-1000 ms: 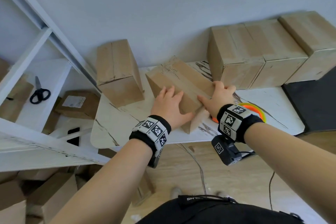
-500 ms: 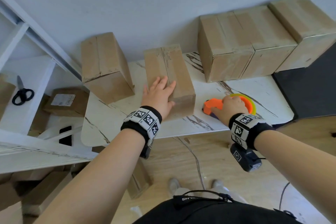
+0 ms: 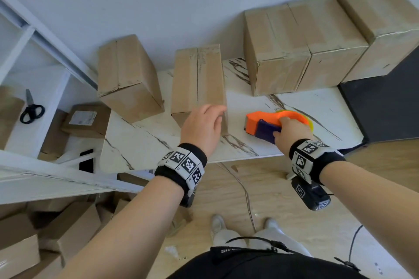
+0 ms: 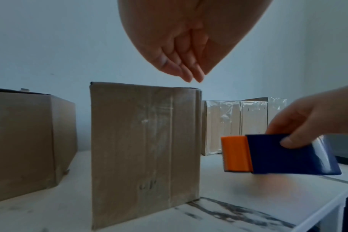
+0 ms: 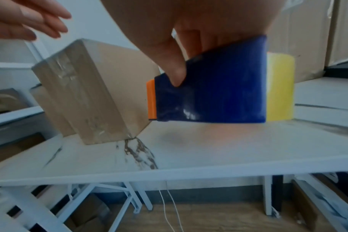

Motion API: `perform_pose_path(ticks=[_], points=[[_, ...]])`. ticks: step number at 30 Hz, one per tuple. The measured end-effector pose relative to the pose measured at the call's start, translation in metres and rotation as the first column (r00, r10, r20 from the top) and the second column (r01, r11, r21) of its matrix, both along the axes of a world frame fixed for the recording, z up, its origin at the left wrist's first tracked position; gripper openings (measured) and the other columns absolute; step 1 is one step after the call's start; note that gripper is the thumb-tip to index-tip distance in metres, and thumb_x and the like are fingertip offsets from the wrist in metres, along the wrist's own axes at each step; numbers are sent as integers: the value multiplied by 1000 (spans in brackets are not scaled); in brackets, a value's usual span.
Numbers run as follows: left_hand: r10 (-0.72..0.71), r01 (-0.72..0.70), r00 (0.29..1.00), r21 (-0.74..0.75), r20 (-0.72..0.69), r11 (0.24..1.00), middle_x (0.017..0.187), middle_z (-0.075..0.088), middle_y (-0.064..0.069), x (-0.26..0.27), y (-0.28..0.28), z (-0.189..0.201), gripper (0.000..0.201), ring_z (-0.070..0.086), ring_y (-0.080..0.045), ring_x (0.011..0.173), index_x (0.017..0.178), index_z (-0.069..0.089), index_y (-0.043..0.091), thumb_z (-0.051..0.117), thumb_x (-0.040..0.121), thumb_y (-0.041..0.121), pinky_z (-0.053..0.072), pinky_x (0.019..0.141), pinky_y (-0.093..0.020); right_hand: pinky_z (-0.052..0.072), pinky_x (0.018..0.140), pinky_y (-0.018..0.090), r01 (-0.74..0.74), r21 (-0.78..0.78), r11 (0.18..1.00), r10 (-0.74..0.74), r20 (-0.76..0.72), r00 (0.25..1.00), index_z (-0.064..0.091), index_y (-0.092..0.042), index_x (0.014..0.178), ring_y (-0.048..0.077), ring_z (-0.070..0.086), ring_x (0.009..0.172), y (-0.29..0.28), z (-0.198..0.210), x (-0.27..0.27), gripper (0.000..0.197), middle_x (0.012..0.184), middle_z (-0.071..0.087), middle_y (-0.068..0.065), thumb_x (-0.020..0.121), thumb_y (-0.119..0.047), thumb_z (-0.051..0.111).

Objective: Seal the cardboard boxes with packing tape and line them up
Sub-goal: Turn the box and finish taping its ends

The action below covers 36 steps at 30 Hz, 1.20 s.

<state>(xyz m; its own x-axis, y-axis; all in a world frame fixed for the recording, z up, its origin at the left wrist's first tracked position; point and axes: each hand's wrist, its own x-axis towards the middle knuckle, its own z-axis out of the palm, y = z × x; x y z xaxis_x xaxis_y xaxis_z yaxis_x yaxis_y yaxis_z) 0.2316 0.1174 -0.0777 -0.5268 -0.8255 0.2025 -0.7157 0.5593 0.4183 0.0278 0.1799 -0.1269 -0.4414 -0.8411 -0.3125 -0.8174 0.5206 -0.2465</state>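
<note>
A brown cardboard box [image 3: 199, 79] stands upright on the marble table [image 3: 294, 106], its top seam apparently untaped; the orange-and-blue tape dispenser [image 3: 265, 125] hangs just right of it.

The left hand [image 3: 202, 125] covers the near top corner of the middle cardboard box [image 3: 197, 79]. The right hand [image 3: 292, 131] hides part of the tape dispenser [image 3: 264, 123] and most of its yellow tape roll [image 5: 280, 87]. The rightmost taped box [image 3: 383, 27] is cut off by the frame edge. Faint writing low on the middle box's front is unreadable.
</note>
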Motion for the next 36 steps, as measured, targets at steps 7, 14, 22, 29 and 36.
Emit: perform_pose_path(ticks=[7,14,22,29,36], points=[[99,-79,994,330,-44,941,128,58,-3,-25,11,10,40,52,-14,116,136,47,14,46,98,24,33,93,-17,36,61,26,152,-266,952,-63,315,947,56,-14,83,24,50,70,13,47,-3,10,71,54,5,85,-24,52],[313,-110,920,613,-234,782,117,62,-2,-29,15,31,33,54,-12,102,123,60,11,48,97,29,38,90,-23,33,53,20,22,-359,933,114,353,928,59,-21,84,8,49,64,14,66,-4,8,69,56,-5,83,-25,53],[656,95,627,878,-419,470,84,64,-10,-12,28,41,16,63,-20,74,88,61,6,52,96,17,59,60,-30,34,52,20,-56,-414,908,228,379,897,65,-21,83,18,53,68,20,75,1,11,66,58,-5,84,-25,55],[674,-19,622,852,-400,523,76,63,-6,0,31,45,14,65,-10,56,94,61,5,49,94,-2,54,51,-19,45,63,28,-201,-411,889,333,280,901,63,-26,85,16,59,72,15,84,16,32,74,64,-3,80,-57,59],[680,-273,653,733,-334,623,75,67,-7,29,7,61,17,62,-22,74,75,64,12,59,91,9,53,81,-37,48,63,29,-369,-396,841,429,72,900,62,-24,86,17,57,72,7,106,21,42,75,62,-4,79,-65,55]])
